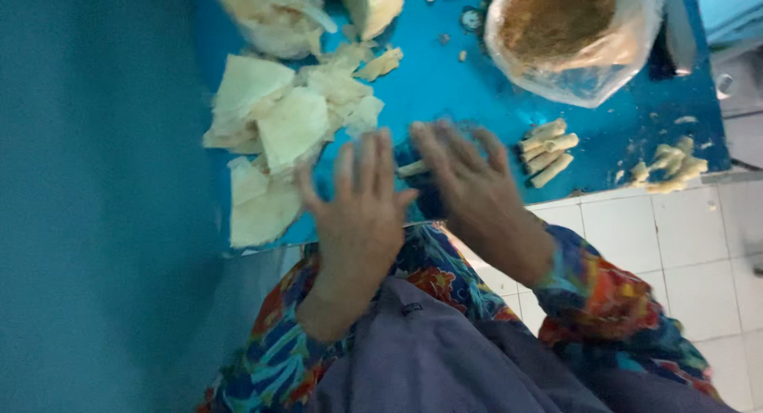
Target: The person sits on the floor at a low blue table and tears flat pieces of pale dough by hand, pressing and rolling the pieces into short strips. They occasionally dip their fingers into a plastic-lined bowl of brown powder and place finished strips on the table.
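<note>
Pastry roll [412, 169], pale and thin, lies on the blue table [445, 87] near its front edge, between the person's two hands. The left hand [362, 202] rests flat over it with fingers spread and released; the right hand [469, 178] presses down beside it, fingers extended, touching the roll's end. Both are blurred, so a finer grip cannot be told. Left of the hands, a loose heap of cream wrapper sheets [278, 135] reaches toward the table's left edge. Right of them lie a small cluster of finished rolls [547, 152] and another pile [668, 165] at the right front corner. At the far edge stands a clear plastic bag of brown filling [568, 31], rounded and open-topped, and another bag of pale shreds [274, 15].
</note>
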Demonstrator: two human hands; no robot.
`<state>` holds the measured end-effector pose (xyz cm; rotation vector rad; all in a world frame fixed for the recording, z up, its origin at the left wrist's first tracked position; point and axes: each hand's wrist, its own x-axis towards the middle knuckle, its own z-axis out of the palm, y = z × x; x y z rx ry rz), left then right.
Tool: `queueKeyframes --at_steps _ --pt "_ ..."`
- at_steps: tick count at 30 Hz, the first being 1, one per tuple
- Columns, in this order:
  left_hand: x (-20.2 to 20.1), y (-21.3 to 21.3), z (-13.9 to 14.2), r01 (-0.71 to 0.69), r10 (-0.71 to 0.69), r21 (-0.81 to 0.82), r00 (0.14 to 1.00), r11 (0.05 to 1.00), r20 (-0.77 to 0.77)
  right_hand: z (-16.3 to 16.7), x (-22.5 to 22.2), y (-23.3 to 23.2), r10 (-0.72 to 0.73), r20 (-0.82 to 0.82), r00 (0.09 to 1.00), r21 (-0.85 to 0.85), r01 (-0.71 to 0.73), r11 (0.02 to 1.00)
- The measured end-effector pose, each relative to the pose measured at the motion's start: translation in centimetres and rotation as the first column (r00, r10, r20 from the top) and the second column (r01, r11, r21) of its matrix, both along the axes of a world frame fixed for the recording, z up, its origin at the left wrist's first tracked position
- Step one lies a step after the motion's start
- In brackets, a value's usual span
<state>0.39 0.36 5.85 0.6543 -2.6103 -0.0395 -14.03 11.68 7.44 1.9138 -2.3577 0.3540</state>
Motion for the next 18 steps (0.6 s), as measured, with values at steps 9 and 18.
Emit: queueKeyframes --at_steps 9,18 --pt "-4.0 2.0 -0.4 0.363 -0.234 0.392 0.911 0.845 -0.338 1.6 -1.8 8.0 -0.294 0.325 0.899 -0.351 0.404 0.845" --pt "-14.7 6.2 -3.7 0.519 -0.449 0.330 0.852 0.789 -0.268 -2.9 -5.1 10.5 -0.436 0.569 0.697 -0.280 0.663 0.695"
